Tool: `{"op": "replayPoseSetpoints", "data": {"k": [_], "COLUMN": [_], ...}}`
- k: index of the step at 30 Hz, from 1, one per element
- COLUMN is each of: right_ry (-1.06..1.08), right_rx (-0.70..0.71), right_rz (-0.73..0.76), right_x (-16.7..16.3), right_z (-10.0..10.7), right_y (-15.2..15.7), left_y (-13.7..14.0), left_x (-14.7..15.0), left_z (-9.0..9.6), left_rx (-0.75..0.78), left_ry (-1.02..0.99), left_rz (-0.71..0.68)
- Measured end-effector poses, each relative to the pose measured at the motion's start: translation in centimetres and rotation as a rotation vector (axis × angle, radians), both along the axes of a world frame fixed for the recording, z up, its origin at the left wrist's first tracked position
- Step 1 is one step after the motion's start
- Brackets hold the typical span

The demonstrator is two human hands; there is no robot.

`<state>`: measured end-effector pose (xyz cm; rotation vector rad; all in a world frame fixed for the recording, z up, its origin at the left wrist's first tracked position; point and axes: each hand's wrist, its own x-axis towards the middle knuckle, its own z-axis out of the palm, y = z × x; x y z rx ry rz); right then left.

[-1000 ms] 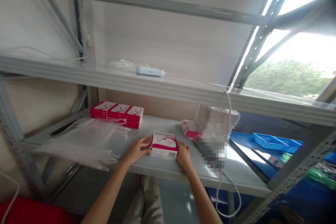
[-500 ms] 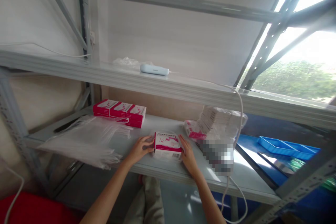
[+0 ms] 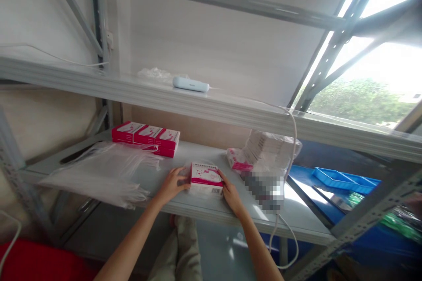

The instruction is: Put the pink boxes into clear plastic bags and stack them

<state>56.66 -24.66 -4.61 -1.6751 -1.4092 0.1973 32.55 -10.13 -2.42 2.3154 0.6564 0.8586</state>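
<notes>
A small pink-and-white cardboard box (image 3: 207, 174) lies near the front edge of the grey shelf, with clear plastic around it. My left hand (image 3: 173, 188) is at its left side, thumb and fingers curved against the edge. At the right side, the fingers of my right hand (image 3: 231, 192) press along the box, so it sits between both hands. Left of my hands is a fanned pile of clear plastic bags (image 3: 95, 173). Behind the pile stand several stacked pink-and-white boxes (image 3: 150, 138).
White wrapped packs (image 3: 267, 149) and a pink box (image 3: 239, 159) lie at right, beside a blurred-out item. A white cable (image 3: 293, 140) hangs there. The upper shelf (image 3: 198, 107) crosses above, carrying a pale blue device (image 3: 190, 84). A blue divided tray (image 3: 346, 180) lies beyond the right post.
The whole view has shifted slightly, so everything sits a little farther left and up. My hands stay on the box's two sides. More of the green plastic items shows at far right.
</notes>
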Motion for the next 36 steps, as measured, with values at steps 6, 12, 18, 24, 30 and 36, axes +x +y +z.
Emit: {"op": "replayPoseSetpoints", "data": {"k": [6, 12, 18, 24, 30, 36], "right_ry": [-0.009, -0.136, -0.055, -0.257, -0.277, -0.22], "right_rx": [-0.167, -0.295, -0.2, 0.049, -0.267, -0.351], "right_rz": [-0.237, -0.172, 0.024, -0.112, 0.176, 0.203], "right_x": [0.3, -0.3, 0.2, 0.6, -1.5, -2.1], "right_z": [0.8, 3.4, 3.3, 7.7, 9.6, 9.0], "right_y": [0.7, 1.4, -3.1, -4.7, 3.0, 5.8], "left_y": [0.2, -0.1, -1.1, -1.0, -1.5, -2.0], "left_x": [-0.2, -0.2, -0.8, -0.9, -1.0, -1.3], "left_z": [-0.2, -0.1, 0.2, -0.1, 0.0, 0.3], "left_rx": [0.077, 0.168, 0.141, 0.122, 0.113, 0.069], "left_ry": [0.231, 0.29, 0.22, -0.074, -0.116, -0.076], "left_rz": [0.02, 0.038, -0.037, 0.059, -0.017, -0.134]}}
